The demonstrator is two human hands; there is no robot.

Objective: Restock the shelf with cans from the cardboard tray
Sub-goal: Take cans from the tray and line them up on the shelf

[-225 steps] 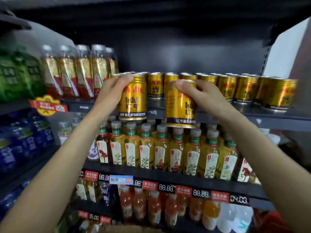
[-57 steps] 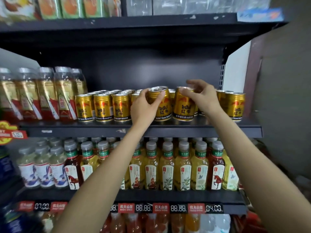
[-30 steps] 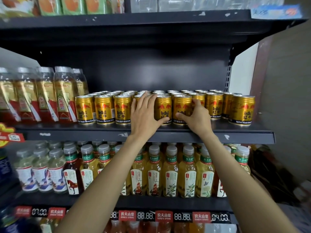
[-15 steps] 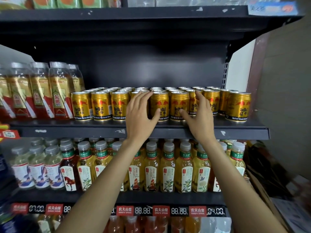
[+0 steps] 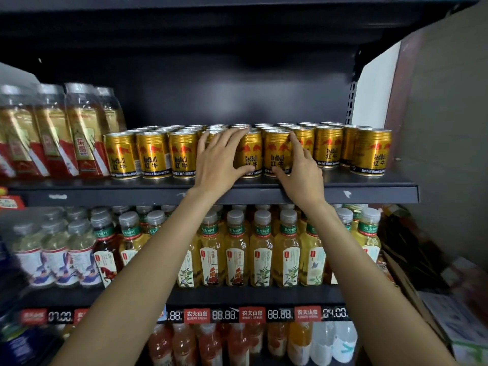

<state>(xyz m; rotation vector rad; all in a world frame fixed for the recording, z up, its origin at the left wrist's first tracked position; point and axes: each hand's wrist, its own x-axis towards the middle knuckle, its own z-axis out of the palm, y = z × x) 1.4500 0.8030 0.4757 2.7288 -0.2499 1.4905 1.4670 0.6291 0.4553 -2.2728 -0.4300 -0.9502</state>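
On the shelf (image 5: 343, 192), at the front row of gold cans (image 5: 327, 146): left hand (image 5: 219, 159) and right hand (image 5: 298, 170) flat against them, fingers straight, each grip released. Step: squaring the row. Next, seemingly: fetching more; cardboard tray unseen.

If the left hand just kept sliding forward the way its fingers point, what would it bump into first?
The left hand already lies flat against a front-row gold drink can, so it would push that can back into the cans behind it. Depth is hard to judge.
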